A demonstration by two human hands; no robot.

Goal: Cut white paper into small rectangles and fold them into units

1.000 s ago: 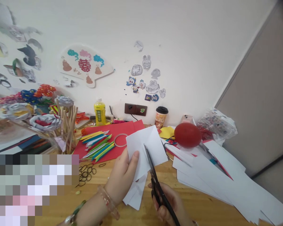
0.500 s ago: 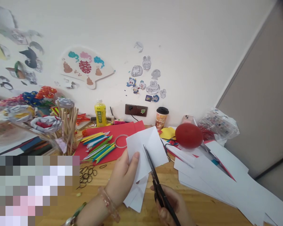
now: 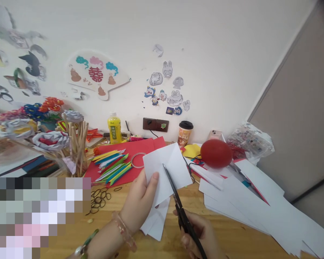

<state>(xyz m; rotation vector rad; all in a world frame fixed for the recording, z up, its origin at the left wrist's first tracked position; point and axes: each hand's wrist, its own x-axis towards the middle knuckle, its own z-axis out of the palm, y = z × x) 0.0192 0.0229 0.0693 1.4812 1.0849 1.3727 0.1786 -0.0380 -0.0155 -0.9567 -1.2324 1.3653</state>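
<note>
My left hand pinches a folded white sheet of paper by its left edge and holds it up above the wooden table. My right hand grips black scissors from below. Their blades point up and lie across the middle of the sheet, cutting into it. More white paper hangs below the sheet, under my left hand.
White paper sheets spread over the right of the table. A red balloon, a coffee cup, a yellow bottle, red card with coloured strips, black rubber bands and a jar of wooden sticks lie behind.
The scissor blades have crept a little further up into the white sheet. Both hands stay nearly where they were.
</note>
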